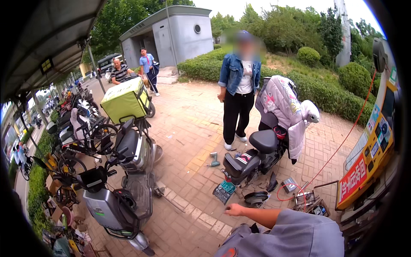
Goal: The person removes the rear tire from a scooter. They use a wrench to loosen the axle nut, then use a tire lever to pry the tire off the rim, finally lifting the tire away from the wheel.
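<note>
My right hand (233,209) reaches in from the grey sleeve at the lower right, fingers curled closed. Whatever may be in it is too small to make out. Just beyond it a dark wheel (255,198) lies on the paving, behind a parked black scooter (262,145). A detached-looking dark rear piece with a green number plate (225,190) is at the scooter's back end. Draped over the scooter's front is a pale pink padded cover (284,103). A green cordless drill (213,160) lies on the bricks. My left hand is out of view.
An open toolbox (306,199) and a red hose (329,159) are at the right, near a yellow cabinet (364,175). A person in a denim jacket (240,77) stands beyond the scooter. At left are a grey scooter (107,210) and one carrying a green delivery box (125,100).
</note>
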`<control>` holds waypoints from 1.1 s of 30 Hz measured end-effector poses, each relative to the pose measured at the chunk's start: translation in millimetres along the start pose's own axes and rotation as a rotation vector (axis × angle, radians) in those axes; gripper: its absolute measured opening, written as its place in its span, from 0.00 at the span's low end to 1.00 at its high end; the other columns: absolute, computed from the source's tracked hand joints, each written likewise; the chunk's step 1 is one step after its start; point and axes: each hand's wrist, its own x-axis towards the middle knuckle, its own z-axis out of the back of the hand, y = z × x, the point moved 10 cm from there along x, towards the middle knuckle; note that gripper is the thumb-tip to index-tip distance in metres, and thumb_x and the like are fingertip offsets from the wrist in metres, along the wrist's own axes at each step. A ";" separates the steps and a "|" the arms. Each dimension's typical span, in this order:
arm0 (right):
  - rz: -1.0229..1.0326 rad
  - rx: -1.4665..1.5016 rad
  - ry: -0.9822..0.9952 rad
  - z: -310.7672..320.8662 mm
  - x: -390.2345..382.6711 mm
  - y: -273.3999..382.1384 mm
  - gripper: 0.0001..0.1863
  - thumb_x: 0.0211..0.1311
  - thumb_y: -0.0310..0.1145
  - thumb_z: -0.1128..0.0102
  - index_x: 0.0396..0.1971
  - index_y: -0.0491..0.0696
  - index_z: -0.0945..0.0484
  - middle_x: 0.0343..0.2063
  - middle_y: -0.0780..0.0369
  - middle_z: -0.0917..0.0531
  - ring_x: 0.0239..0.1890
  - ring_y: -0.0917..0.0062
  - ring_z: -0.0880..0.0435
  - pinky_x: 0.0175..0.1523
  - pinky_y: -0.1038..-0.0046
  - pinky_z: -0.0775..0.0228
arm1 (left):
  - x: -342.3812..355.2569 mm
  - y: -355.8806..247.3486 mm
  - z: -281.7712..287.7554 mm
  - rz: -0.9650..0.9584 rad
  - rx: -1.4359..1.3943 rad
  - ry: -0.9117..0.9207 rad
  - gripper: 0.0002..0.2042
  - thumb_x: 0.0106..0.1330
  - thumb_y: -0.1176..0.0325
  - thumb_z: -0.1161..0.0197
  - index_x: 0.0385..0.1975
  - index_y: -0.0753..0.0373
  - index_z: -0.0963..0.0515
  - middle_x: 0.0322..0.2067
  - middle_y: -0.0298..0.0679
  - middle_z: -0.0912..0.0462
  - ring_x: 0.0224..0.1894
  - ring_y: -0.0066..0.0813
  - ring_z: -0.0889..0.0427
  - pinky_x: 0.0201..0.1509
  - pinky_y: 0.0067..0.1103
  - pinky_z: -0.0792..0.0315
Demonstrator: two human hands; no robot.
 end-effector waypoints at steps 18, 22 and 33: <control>-0.453 -0.336 0.186 22.8 -72.9 -306.1 0.24 0.52 0.49 0.46 0.27 0.39 0.18 0.28 0.51 0.15 0.29 0.63 0.15 0.36 0.60 0.21 | -332.5 200.5 -35.2 -0.336 0.996 1.298 0.28 0.66 0.49 0.49 0.62 0.60 0.34 0.58 0.59 0.32 0.60 0.53 0.32 0.65 0.40 0.38; 0.414 -0.899 0.471 -16.6 -21.0 -107.4 0.20 0.52 0.45 0.43 0.40 0.47 0.22 0.35 0.53 0.17 0.40 0.59 0.18 0.42 0.54 0.26 | -368.5 247.9 45.1 -0.183 1.005 1.395 0.28 0.67 0.48 0.52 0.62 0.57 0.34 0.59 0.60 0.33 0.62 0.55 0.34 0.67 0.41 0.41; 0.997 -0.501 1.833 -105.2 -285.7 216.2 0.32 0.62 0.49 0.43 0.58 0.41 0.31 0.54 0.51 0.24 0.59 0.63 0.27 0.63 0.64 0.37 | -483.1 -92.5 16.5 0.399 -0.534 1.675 0.24 0.69 0.64 0.46 0.61 0.70 0.35 0.59 0.52 0.29 0.63 0.40 0.31 0.69 0.33 0.42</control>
